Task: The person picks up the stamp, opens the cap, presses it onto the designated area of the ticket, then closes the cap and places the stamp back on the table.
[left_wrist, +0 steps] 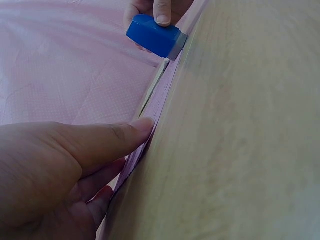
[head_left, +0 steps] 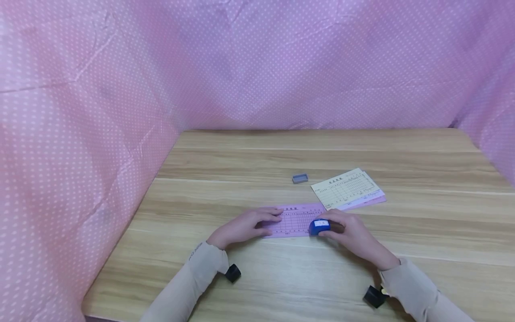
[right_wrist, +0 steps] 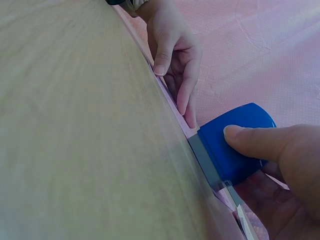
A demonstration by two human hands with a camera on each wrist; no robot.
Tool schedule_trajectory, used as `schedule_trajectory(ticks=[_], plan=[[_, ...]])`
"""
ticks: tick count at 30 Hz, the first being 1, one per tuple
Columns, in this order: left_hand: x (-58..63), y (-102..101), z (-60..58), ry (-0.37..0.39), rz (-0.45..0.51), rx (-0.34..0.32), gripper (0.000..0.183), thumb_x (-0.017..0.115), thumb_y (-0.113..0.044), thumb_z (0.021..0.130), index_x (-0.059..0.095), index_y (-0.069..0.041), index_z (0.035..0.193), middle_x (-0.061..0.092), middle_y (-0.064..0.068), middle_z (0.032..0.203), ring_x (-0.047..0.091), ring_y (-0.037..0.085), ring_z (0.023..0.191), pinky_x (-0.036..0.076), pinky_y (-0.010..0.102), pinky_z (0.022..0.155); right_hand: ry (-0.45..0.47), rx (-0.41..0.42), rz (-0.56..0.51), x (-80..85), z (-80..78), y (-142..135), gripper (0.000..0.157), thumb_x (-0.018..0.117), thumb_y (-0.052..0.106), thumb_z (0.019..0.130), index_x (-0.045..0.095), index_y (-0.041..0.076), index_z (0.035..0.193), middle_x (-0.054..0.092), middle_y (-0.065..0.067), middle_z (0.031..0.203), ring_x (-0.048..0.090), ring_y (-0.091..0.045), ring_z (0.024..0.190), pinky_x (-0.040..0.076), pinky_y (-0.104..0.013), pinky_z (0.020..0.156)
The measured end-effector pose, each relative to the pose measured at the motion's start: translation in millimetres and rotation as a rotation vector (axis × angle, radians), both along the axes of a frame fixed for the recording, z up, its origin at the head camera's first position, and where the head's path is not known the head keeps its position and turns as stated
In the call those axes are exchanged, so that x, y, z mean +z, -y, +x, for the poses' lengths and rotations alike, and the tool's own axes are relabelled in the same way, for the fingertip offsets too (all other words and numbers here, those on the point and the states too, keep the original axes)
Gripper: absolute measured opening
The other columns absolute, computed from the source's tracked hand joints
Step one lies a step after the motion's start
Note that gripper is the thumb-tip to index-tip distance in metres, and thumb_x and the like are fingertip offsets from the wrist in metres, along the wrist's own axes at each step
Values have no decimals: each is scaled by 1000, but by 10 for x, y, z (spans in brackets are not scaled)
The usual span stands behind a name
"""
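Note:
A pink printed form lies flat on the wooden table. My left hand rests on its left end, fingers and thumb extended over the paper. In my right hand is a blue stamp with a white label on top, gripped between thumb and fingers. The stamp stands on the form's right end; its grey base meets the paper in the right wrist view, and its underside is hidden. From the left wrist view, the left thumb lies along the near edge of the form.
A small grey rectangular cap sits behind the form. To the right, a cream printed form lies on top of pinkish sheets, close to the right hand. Pink dotted cloth hangs around the table.

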State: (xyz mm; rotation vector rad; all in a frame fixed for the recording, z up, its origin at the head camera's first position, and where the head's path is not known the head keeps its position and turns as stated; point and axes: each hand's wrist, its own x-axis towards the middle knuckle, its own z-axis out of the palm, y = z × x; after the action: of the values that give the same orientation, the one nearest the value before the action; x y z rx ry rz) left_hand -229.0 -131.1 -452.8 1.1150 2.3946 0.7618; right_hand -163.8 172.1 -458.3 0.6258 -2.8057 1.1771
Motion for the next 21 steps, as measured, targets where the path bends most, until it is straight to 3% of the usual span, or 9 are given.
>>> schedule_trajectory(ticks=[21], plan=[[1, -3, 12, -3, -9, 8, 44, 62, -19, 94, 55, -14, 137, 40, -3, 154, 34, 17, 145, 29, 38, 119, 16, 1, -3, -2, -4, 5, 36, 76, 8, 80, 69, 13, 115, 71, 0, 110, 68, -20, 104, 55, -33, 89]])
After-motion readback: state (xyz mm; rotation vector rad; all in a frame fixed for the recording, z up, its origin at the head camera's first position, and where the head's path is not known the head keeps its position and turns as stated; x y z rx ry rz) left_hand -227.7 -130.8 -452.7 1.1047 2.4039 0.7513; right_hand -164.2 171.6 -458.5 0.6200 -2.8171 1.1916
